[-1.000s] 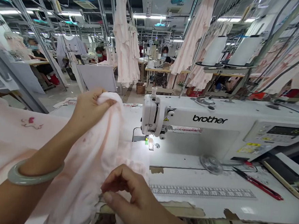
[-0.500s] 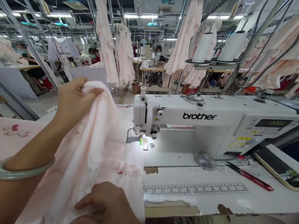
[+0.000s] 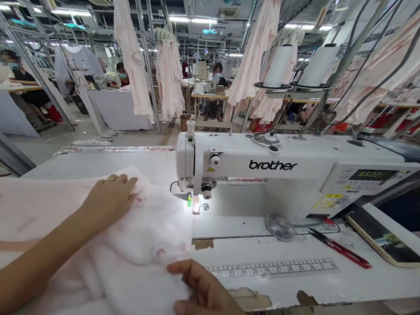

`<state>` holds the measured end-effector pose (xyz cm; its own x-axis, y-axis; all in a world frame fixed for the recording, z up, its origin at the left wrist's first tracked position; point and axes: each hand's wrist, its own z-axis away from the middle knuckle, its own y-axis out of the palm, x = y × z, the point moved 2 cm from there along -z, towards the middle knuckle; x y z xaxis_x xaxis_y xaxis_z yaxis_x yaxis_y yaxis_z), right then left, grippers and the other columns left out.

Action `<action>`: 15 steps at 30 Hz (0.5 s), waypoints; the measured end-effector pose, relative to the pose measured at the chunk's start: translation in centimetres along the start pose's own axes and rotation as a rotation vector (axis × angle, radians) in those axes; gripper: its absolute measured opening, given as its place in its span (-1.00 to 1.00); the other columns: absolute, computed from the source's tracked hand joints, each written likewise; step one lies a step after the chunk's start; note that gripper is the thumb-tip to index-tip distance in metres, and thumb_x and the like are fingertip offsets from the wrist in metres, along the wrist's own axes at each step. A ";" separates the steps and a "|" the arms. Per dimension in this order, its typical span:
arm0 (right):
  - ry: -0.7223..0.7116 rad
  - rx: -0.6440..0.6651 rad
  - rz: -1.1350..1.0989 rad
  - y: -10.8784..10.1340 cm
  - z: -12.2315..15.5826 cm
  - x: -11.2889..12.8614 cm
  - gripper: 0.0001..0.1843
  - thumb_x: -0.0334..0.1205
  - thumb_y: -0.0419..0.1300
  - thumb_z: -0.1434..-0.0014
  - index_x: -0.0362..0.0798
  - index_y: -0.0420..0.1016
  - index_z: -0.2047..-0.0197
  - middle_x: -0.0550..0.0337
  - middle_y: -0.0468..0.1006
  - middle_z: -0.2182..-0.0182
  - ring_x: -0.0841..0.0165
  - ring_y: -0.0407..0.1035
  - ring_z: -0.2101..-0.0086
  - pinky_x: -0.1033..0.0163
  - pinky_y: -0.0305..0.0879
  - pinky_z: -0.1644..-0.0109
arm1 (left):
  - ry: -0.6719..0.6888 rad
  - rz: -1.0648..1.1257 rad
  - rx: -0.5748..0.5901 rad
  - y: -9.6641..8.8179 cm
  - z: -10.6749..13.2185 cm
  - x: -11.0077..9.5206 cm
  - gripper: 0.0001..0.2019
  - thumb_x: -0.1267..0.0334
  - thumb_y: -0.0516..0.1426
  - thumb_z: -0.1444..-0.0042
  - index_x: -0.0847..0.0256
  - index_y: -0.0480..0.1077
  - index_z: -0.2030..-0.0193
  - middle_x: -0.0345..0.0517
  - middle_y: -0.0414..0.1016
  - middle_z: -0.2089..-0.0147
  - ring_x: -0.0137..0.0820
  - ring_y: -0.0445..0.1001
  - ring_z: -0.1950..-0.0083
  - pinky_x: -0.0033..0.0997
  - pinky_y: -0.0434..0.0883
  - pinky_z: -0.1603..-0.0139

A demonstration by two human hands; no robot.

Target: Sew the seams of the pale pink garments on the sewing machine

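Note:
Pale pink fabric (image 3: 127, 262) with small red-pink printed motifs lies spread over the left of the machine table, its right part bunched in soft folds. My left hand (image 3: 112, 194), wearing a ring, rests on its upper part with fingers bent over a fold, fabric between thumb and fingers. My right hand (image 3: 207, 296) is at the fabric's lower right edge, thumb and index finger apart, fingertips touching the cloth. Just right of the fabric's upper edge stands a white brother sewing machine (image 3: 275, 155), its lit needle area (image 3: 192, 202) close to the cloth.
Red thread snips (image 3: 343, 249), a phone (image 3: 384, 237) and a clear round disc (image 3: 280, 227) lie on the right. A printed ruler (image 3: 274, 270) runs along the table front. Thread cones (image 3: 279, 66) stand behind the machine. Garments (image 3: 168, 78) hang beyond; people sit at other machines.
My left hand has lowered the raised fabric onto the table. My right hand has moved right along the cloth, its fingers spreading. The view has shifted slightly.

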<state>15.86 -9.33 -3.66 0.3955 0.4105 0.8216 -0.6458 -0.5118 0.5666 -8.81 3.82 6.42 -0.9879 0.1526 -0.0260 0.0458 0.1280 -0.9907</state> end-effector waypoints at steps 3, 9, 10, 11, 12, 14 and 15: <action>0.018 0.035 0.176 0.3 -0.2 1.3 -0.41 -0.13 0.30 -0.12 0.12 0.28 -0.21 0.14 0.37 -0.03 0.41 0.38 0.21 0.33 0.25 0.16 | 0.212 0.082 0.020 0.2 -0.6 -3.6 -0.68 0.33 -0.07 -0.23 0.20 0.43 0.00 0.14 0.44 -0.08 -0.04 0.34 -0.16 0.00 0.23 -0.19; -0.125 0.039 1.013 1.0 -0.4 8.1 -0.28 -0.48 0.04 -0.13 0.18 0.21 -0.34 0.14 0.47 0.09 0.32 0.38 0.14 0.25 0.31 0.05 | 0.369 0.275 0.116 3.7 -2.5 -6.9 -0.89 0.31 0.08 -0.17 0.14 0.43 0.20 -0.04 0.50 0.12 -0.21 0.45 0.04 -0.24 0.37 0.01; -0.169 0.082 1.124 0.8 -0.7 8.9 -0.26 -0.52 0.02 -0.12 0.15 0.20 -0.34 0.12 0.47 0.07 0.30 0.37 0.08 0.23 0.31 0.00 | 0.342 0.299 0.112 4.1 -2.7 -6.7 -0.91 0.30 0.10 -0.16 0.16 0.42 0.23 -0.03 0.50 0.17 -0.19 0.45 0.08 -0.22 0.38 0.06; -0.232 0.124 1.225 0.4 -1.2 9.5 -0.25 -0.56 -0.01 -0.10 0.08 0.19 -0.35 0.07 0.47 0.04 0.28 0.35 0.04 0.22 0.30 -0.03 | 0.316 0.323 0.108 4.3 -2.8 -6.5 -0.92 0.28 0.11 -0.15 0.17 0.41 0.25 -0.03 0.49 0.21 -0.18 0.45 0.12 -0.21 0.37 0.10; -0.310 0.165 1.335 -0.1 -1.8 10.0 -0.26 -0.58 -0.02 -0.10 -0.01 0.18 -0.35 0.01 0.47 0.03 0.26 0.34 0.01 0.20 0.29 -0.05 | 0.297 0.349 0.105 4.4 -2.9 -6.3 -0.93 0.27 0.11 -0.13 0.17 0.40 0.29 -0.03 0.47 0.25 -0.17 0.44 0.14 -0.20 0.36 0.11; -0.531 0.230 1.597 -1.4 -3.4 10.4 -0.38 -0.60 -0.06 -0.16 -0.22 0.22 -0.29 -0.07 0.53 0.16 0.20 0.34 0.04 0.11 0.26 -0.05 | 0.279 0.406 0.104 4.1 -2.9 -6.1 -0.92 0.25 0.13 -0.10 0.17 0.37 0.37 -0.05 0.46 0.28 -0.18 0.42 0.14 -0.20 0.35 0.10; -0.629 0.277 1.733 -2.0 -4.2 10.4 -0.45 -0.60 -0.07 -0.20 -0.26 0.25 -0.25 -0.05 0.54 0.26 0.19 0.35 0.10 0.09 0.26 -0.02 | 0.278 0.438 0.104 3.9 -2.8 -6.0 -0.91 0.25 0.13 -0.08 0.16 0.35 0.41 -0.06 0.46 0.27 -0.18 0.41 0.12 -0.21 0.34 0.08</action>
<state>18.53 -0.87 3.43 -0.3090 -0.9075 0.2845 -0.4567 -0.1208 -0.8814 -2.25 6.18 3.12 -0.8025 0.4259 -0.4178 0.4162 -0.1021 -0.9035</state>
